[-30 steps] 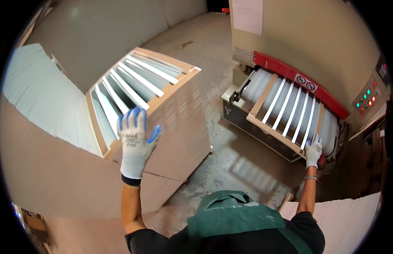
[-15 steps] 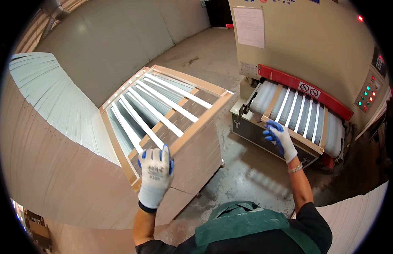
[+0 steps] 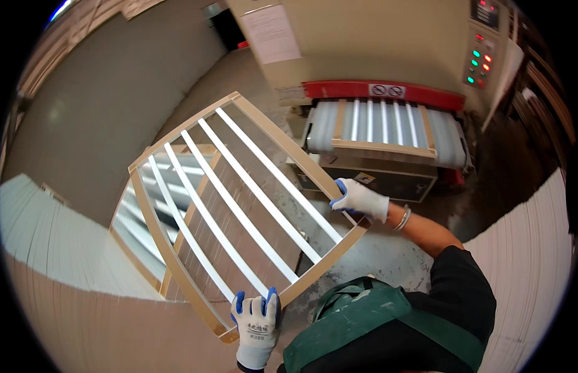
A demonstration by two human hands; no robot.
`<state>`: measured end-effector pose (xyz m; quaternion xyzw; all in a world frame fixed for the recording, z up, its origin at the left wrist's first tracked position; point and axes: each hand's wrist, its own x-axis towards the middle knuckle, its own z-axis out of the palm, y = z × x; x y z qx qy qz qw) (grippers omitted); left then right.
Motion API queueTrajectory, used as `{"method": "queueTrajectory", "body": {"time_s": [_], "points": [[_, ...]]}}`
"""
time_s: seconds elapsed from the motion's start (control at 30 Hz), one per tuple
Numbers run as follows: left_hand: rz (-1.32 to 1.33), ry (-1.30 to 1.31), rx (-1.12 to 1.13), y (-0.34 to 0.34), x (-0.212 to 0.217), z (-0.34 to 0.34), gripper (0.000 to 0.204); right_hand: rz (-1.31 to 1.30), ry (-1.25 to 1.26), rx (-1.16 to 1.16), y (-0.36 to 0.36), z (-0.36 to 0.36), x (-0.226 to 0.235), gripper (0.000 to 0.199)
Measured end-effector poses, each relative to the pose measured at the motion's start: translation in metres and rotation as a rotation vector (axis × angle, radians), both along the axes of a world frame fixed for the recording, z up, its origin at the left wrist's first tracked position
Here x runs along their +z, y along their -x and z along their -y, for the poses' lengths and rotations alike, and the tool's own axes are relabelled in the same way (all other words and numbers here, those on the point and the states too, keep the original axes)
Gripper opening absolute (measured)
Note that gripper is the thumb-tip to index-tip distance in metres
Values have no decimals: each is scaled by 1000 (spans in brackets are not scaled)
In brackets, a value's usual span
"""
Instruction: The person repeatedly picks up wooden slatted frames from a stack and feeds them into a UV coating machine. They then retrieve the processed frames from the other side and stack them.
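Note:
A slatted frame [image 3: 292, 150] with a light-brown border and several white strips is held up at a tilt in front of me. My left hand [image 3: 256, 320], in a white and blue glove, grips its near border, fingers curled over the edge. My right hand [image 3: 362, 200], gloved alike, is closed on the right border near the corner. Behind and below it, another slatted frame [image 3: 208, 171] lies on the pile, partly covered. A similar frame [image 3: 383, 148] lies on the machine's conveyor belt [image 3: 452, 140], beyond my right hand.
A large beige machine [image 3: 363, 43] stands ahead, with a red guard bar [image 3: 426, 94] above the belt and a lit control panel [image 3: 480, 59]. Tall stacks of thin panels rise at the left [image 3: 46, 261] and right [image 3: 525, 248]. A grey wall [image 3: 115, 81] stands at far left.
The top slatted frame has been lifted off the pile and tilted toward me. My right hand has moved left from near the machine onto its border. The view has turned right.

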<state>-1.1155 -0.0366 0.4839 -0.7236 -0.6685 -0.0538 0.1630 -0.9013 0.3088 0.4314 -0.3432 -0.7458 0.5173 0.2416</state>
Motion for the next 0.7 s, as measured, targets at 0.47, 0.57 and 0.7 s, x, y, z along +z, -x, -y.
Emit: {"method": "queueTrajectory", "body": {"time_s": [0.47, 0.57, 0.7], "points": [[58, 311, -412, -26, -51, -100, 73, 10, 68, -939, -165, 114, -120, 35], [95, 406, -511, -42, -80, -125, 77, 112, 103, -1028, -203, 136, -135, 43], [114, 509, -601, -68, -116, -145, 80, 244, 223, -1119, -242, 160, -156, 53]]}}
